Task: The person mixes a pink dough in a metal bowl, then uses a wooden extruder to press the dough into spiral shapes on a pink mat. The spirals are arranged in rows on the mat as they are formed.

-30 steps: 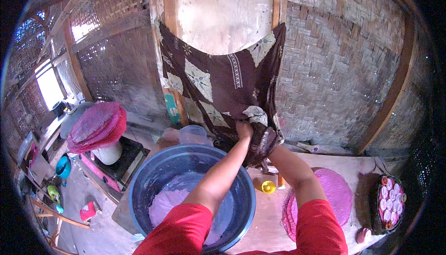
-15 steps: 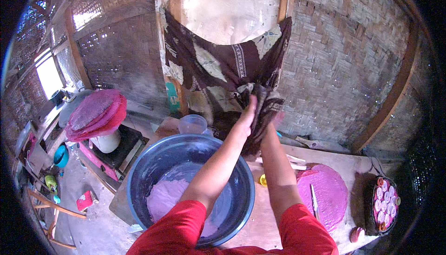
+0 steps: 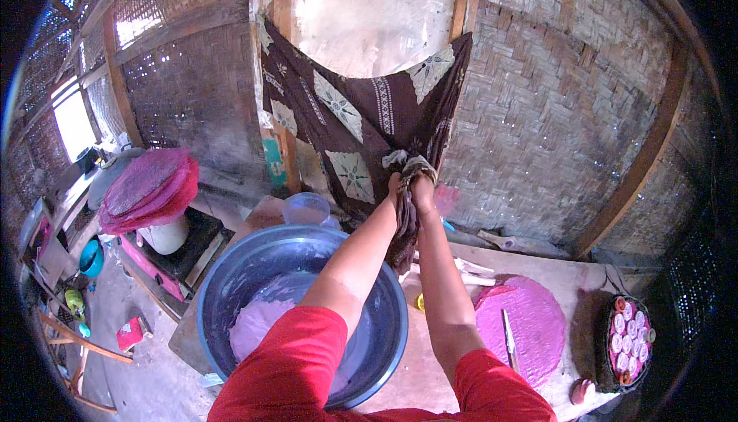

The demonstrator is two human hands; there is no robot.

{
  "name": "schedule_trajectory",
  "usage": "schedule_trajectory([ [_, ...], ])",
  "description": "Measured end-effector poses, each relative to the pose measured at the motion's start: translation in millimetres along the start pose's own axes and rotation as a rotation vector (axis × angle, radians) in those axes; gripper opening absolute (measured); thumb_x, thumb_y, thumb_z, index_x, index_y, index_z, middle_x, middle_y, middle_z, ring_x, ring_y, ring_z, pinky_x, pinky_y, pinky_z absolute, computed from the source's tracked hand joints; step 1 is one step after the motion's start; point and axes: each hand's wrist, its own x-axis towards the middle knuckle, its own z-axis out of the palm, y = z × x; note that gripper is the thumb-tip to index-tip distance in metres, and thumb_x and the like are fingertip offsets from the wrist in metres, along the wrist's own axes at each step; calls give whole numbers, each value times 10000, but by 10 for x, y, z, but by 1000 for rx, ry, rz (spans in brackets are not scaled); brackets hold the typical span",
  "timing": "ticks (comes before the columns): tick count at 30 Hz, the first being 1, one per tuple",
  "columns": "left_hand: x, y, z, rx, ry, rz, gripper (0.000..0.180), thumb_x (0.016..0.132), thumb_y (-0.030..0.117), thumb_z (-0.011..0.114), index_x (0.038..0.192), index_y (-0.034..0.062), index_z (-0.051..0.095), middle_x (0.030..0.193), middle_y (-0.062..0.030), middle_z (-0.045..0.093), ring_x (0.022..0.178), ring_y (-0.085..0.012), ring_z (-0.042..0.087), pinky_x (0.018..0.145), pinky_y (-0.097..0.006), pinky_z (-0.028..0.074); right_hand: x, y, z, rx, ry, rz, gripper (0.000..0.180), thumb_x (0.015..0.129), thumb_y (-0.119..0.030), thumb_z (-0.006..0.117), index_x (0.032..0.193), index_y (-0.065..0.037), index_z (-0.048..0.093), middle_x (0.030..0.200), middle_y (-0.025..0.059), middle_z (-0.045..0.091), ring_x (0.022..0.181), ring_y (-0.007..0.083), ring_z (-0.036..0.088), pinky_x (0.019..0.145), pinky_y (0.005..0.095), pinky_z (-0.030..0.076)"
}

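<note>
A dark brown cloth with pale patterned patches [image 3: 369, 126] hangs by its upper corners in front of the wall, sagging in the middle. Its lower middle is bunched between my two hands. Closed round the left side of the bunch is my left hand [image 3: 395, 188]; my right hand [image 3: 422, 193] grips it from the right, close beside the left. A gathered tail of cloth hangs below them. Under my left forearm stands a wide blue basin [image 3: 206, 307], a pale pink mass [image 3: 257, 326] at its bottom left.
On the table to the right lie a round pink sheet [image 3: 538, 322], a knife [image 3: 510, 339] on it, and a dark basket of rolled pieces [image 3: 616, 376]. Behind the basin sits a clear tub [image 3: 305, 207]. Stacked pink rounds [image 3: 150, 191] top a white pot [image 3: 167, 236] at left.
My hands have come lower and closer together, and their fingers have wrapped round the bunched cloth. The cloth's hanging part is spread more flatly. The whole view has shifted slightly.
</note>
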Motion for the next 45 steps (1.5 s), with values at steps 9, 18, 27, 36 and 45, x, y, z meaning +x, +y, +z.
schedule_trajectory([
  [9, 446, 303, -730, 209, 261, 146, 104, 830, 192, 558, 896, 115, 580, 904, -80, 540, 904, -240, 543, 813, -347, 479, -406, -978, -604, 487, -183, 384, 483, 992, -359, 426, 1315, -13, 527, 1335, 168, 531, 1262, 283, 465, 1062, 382, 336],
  [18, -234, 333, 387, 883, 334, 226, 229, 850, 151, 543, 1026, 41, 639, 1028, -212, 627, 994, -373, 587, 852, -421, 480, -60, -336, -580, -637, 161, -82, 441, 940, -274, 476, 1329, -67, 492, 1389, 97, 471, 1271, 243, 449, 1124, 365, 259],
  [27, 60, 37, 235, 366, 261, 219, 249, 854, 136, 519, 1022, 16, 658, 1022, -239, 651, 985, -401, 605, 853, -445, 479, 43, -67, -479, -1157, 63, 11, 640, 889, -485, 449, 1456, -198, 371, 1531, 41, 313, 1453, 343, 118, 1139, 615, 24],
  [36, 153, 555, -313, -88, 34, 23, 240, 861, 145, 503, 966, 9, 671, 963, -241, 658, 939, -408, 619, 828, -456, 486, -456, -851, -743, -1114, -188, -237, 573, 844, -144, 504, 1410, -100, 425, 1566, 209, 118, 1434, 454, 97, 1118, 641, 115],
  [45, 178, 548, 181, 633, 431, 219, 253, 869, 155, 487, 909, 2, 684, 905, -243, 665, 892, -416, 633, 802, -466, 493, -107, -574, -387, -1647, -30, -52, 604, 948, -377, 362, 1518, -238, 220, 1608, 34, 21, 1460, 375, 42, 1147, 608, 21],
])
